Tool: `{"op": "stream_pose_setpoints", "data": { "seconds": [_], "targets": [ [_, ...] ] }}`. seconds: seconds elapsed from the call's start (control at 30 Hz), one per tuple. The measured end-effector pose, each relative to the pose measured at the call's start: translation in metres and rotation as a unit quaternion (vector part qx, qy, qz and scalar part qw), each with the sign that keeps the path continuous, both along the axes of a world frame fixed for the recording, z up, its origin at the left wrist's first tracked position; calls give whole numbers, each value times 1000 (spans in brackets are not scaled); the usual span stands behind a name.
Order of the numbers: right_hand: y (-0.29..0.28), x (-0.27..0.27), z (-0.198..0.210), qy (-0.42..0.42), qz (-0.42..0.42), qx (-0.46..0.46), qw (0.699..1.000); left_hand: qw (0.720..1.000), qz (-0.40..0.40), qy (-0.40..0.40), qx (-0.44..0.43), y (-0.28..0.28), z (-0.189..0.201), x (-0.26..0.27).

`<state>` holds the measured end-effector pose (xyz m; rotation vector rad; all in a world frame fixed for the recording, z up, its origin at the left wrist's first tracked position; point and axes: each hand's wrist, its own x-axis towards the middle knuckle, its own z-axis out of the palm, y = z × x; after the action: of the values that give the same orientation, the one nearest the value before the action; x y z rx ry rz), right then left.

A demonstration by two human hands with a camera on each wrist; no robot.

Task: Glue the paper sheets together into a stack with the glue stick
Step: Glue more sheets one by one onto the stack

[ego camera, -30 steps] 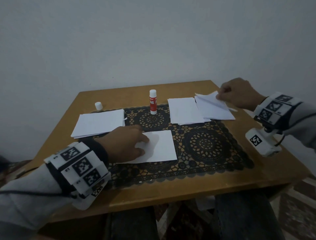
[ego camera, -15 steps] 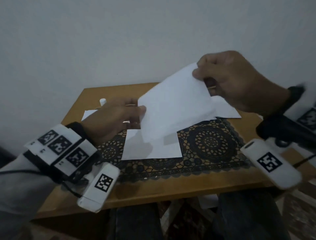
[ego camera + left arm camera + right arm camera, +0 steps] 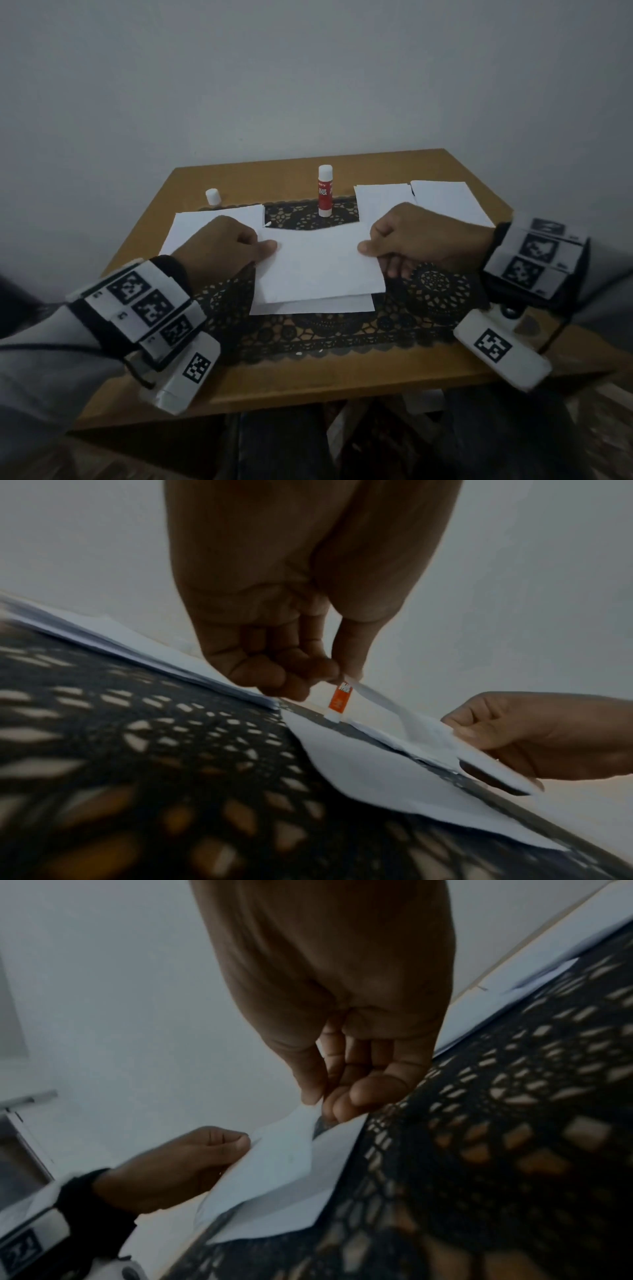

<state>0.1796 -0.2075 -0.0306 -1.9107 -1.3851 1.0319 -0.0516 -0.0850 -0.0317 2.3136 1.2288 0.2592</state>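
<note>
The left hand [image 3: 219, 250] pinches the left edge of a loose paper sheet [image 3: 318, 263] between thumb and curled fingers; the right hand [image 3: 421, 236] pinches the opposite edge the same way; between them the sheet hangs just above a second sheet [image 3: 342, 305] that lies flat on the black lace mat [image 3: 308, 335], its near edge showing past the held one. Beyond the held sheet the glue stick [image 3: 324, 192] stands upright at the far edge of the mat, its cap [image 3: 213, 197] set apart to the left of it; one pile of paper [image 3: 191, 228] lies left of the glue stick and another pile [image 3: 442, 202] right of it.

The sheet looks very light and limp; in the left wrist view it sags and curls between the pinches; so it should be held at two opposite edges and kept gently taut, since a one-sided hold would let it droop and touch down crooked. A hard pinch would probably crease it; glue, if present on the lower sheet, would likely catch it at first contact, so the corners want lining up before it is lowered.
</note>
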Motion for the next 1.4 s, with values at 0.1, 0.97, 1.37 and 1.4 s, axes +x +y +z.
{"op": "stream_pose_setpoints", "data": {
  "seconds": [0.1, 0.97, 1.37, 1.4],
  "targets": [
    [6, -1, -9, -40, 18, -9, 999, 999, -8, 49, -14, 6, -5, 0],
    [14, -6, -20, -114, 38, -34, 992, 990, -4, 120, -78, 12, -3, 11],
    [15, -11, -26, -245, 77, -6, 966, 986, -28, 165, -11, 10, -7, 15],
    [15, -12, -26, -260, 80, -12, 962, 985, -29, 171, 9, 8, -7, 16]
  ]
}}
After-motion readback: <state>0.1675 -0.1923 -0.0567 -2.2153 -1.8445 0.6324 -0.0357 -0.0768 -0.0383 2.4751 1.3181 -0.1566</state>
